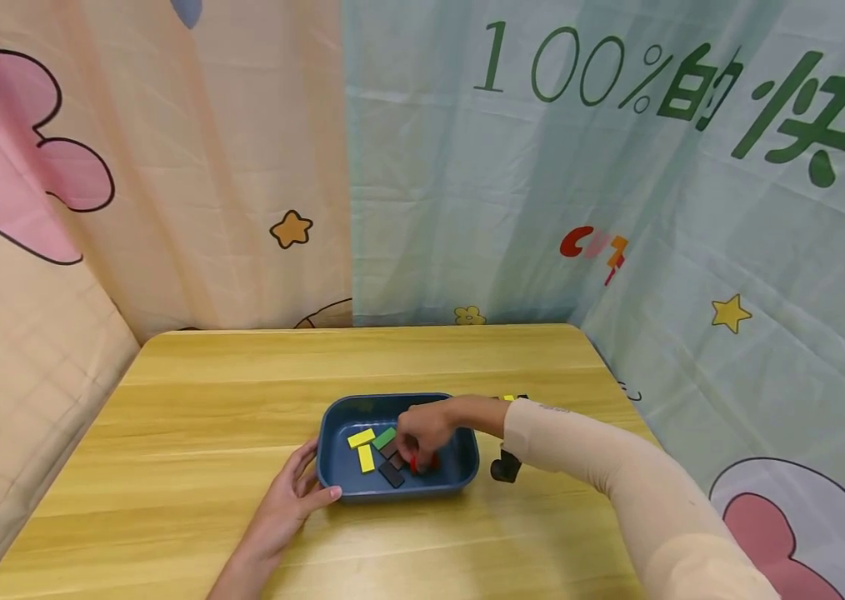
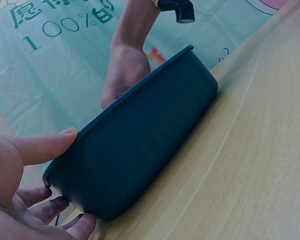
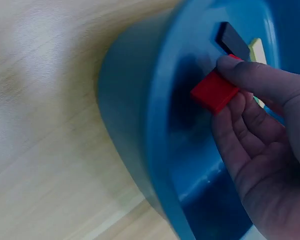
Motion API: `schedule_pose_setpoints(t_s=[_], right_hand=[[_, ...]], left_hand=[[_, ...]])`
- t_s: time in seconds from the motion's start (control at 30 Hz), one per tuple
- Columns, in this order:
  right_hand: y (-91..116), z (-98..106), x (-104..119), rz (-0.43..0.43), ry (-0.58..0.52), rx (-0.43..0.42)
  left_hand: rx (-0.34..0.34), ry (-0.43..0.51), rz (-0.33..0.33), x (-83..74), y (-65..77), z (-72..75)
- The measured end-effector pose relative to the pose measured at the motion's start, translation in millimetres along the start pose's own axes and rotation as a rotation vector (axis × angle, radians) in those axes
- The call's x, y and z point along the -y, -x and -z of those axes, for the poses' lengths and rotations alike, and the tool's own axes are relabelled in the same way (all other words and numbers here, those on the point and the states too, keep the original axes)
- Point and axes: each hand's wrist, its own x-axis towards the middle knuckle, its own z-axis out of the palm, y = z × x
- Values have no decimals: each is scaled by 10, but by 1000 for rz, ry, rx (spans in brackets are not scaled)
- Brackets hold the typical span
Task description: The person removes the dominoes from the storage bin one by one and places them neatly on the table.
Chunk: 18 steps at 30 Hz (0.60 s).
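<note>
A blue plastic bin (image 1: 403, 492) stands on the table with several small flat rectangular blocks inside. My left hand (image 1: 293, 498) grips its left end, thumb at the front corner near the rim and fingers around the side. Inside the bin, my right hand (image 1: 426, 433) pinches a red block (image 3: 214, 93) between thumb and fingers. Just left of that hand lie two yellow blocks (image 1: 367, 458), a green block (image 1: 384, 438), dark brown blocks (image 1: 390, 450) and a black block (image 1: 392, 475). The right hand hides part of the bin's floor.
Behind the right forearm, a few yellow and dark blocks (image 1: 509, 397) show on the wooden table (image 1: 190, 467), mostly covered by the arm. A black camera (image 1: 505, 467) hangs at the right wrist. Printed curtains (image 1: 452, 208) stand behind the table and along its sides.
</note>
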Motion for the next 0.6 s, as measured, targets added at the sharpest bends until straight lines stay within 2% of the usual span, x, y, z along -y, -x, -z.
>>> schedule_pose_setpoints(t_s=[0.17,0.3,0.6], right_hand=[[3,54,28,39,-79,-7],[102,91,20,6,-129,-15],[440,46,-173,-80,-382,-160]], left_hand=[[-18,-9,23,-1,42,63],[-21,-6,28,-4,35,62],[-17,1,15,22,-20,-19]])
